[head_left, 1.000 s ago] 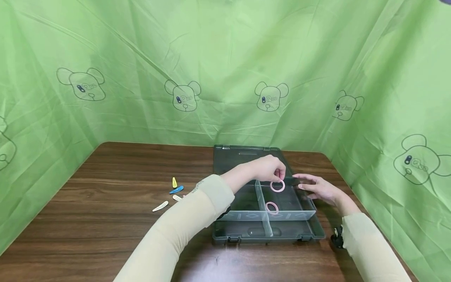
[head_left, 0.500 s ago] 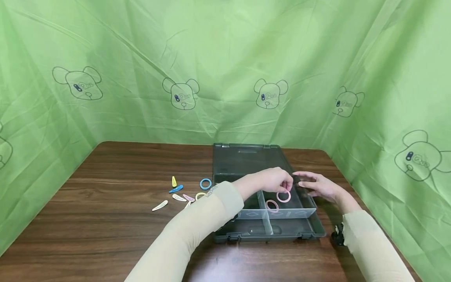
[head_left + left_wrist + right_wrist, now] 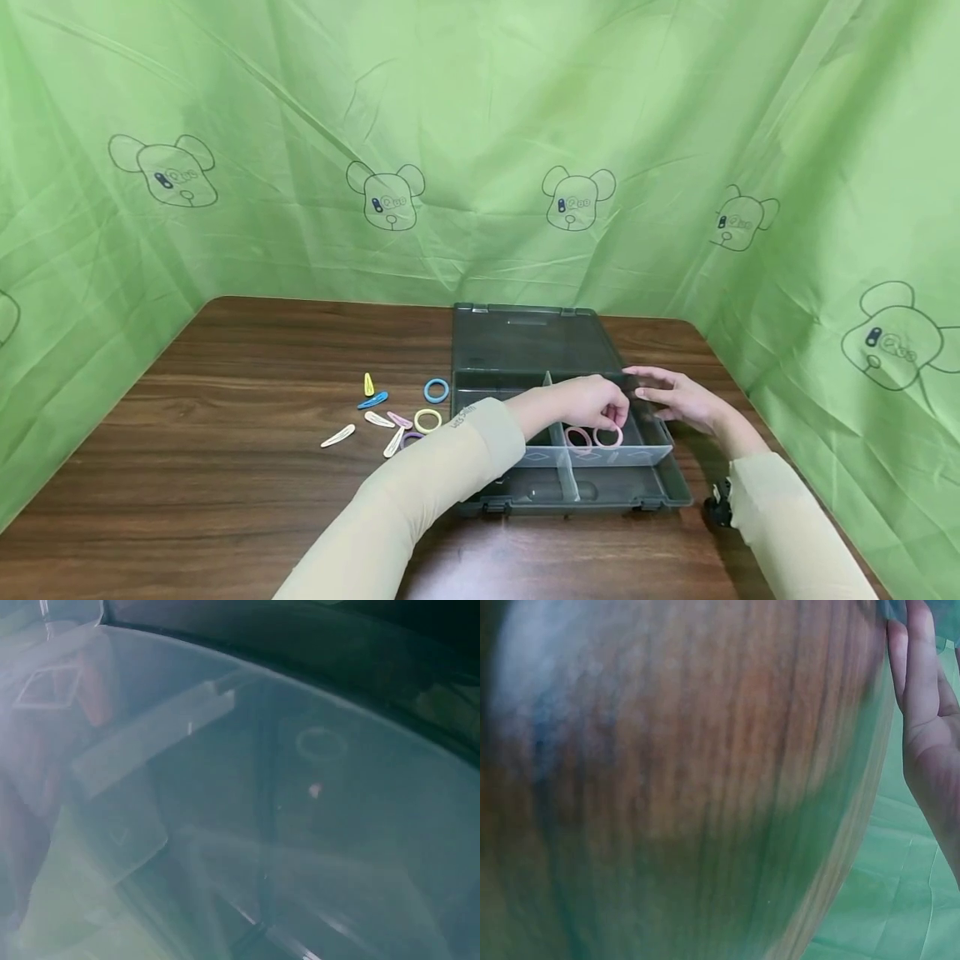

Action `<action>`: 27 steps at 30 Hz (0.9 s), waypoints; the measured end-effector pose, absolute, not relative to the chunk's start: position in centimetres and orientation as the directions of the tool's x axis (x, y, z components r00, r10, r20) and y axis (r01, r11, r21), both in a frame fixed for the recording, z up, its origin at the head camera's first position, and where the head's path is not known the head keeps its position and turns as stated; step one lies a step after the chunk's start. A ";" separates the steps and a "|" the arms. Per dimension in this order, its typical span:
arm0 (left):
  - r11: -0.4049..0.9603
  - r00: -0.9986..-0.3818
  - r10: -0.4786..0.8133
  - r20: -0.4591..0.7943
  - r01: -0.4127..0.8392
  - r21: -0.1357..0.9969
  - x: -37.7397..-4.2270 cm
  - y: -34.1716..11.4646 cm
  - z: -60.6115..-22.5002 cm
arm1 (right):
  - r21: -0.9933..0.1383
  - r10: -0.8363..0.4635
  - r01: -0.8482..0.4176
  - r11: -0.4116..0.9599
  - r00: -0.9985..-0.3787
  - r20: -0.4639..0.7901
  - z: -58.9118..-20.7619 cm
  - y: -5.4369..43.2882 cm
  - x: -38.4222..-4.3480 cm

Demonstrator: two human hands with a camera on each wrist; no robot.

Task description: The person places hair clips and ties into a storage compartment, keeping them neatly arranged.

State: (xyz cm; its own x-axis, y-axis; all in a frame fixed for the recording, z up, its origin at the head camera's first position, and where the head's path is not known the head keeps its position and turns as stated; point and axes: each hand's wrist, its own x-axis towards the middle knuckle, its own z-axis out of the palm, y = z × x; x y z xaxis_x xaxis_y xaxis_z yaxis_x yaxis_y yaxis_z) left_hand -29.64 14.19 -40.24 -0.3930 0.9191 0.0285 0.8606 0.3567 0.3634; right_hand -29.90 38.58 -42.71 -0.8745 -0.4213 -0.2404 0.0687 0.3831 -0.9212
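My left hand (image 3: 592, 402) reaches into the right compartment of a dark see-through divided box (image 3: 531, 342) and pinches a pink hair tie (image 3: 618, 438), low by the front divider. Just left of it, another pink hair tie (image 3: 578, 450) leans in the same compartment. Fairly straight fingers of my right hand (image 3: 684, 400) rest at the box's right rim; in the right wrist view this hand (image 3: 930, 731) shows at the right edge. The left wrist view is hazy, filled with the box's translucent plastic.
Left of the box lie a blue hair tie (image 3: 437, 390), a yellow one (image 3: 428, 421) and a purple one (image 3: 411, 437), partly behind my sleeve. Several snap hair clips (image 3: 380, 419) are scattered beside them. Green cloth (image 3: 480, 125) surrounds the wooden table (image 3: 187, 433).
My left hand has moved down and slightly right with the pink hair tie, bringing it beside the other pink one. The right hand stays at the box's rim.
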 end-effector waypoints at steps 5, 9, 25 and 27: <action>0.372 -0.402 0.915 0.014 0.859 0.353 -29.5 14.2 -40.7 | -0.922 -0.412 0.083 0.379 -0.876 -0.249 -42.8 38.5 -29.9; 0.385 -0.410 0.912 0.009 0.865 0.323 -29.5 14.1 -40.9 | -0.922 -0.412 0.083 0.377 -0.877 -0.248 -42.8 38.4 -30.0; 0.323 -0.354 0.933 0.060 0.900 0.291 -29.4 13.1 -39.8 | -0.926 -0.423 0.075 0.371 -0.874 -0.240 -42.8 38.6 -30.0; 0.322 -0.350 0.935 0.056 0.904 0.281 -29.4 12.8 -39.6 | -0.928 -0.427 0.076 0.364 -0.872 -0.239 -42.9 38.6 -29.9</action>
State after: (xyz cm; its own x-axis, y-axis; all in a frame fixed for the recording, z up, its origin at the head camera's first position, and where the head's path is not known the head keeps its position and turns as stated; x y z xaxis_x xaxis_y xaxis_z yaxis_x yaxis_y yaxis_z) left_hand -29.36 12.76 -39.58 -0.3500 0.9351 0.0556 0.9041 0.3217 0.2812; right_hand -29.92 38.64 -42.89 -0.8723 -0.4266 -0.2389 0.0763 0.3639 -0.9283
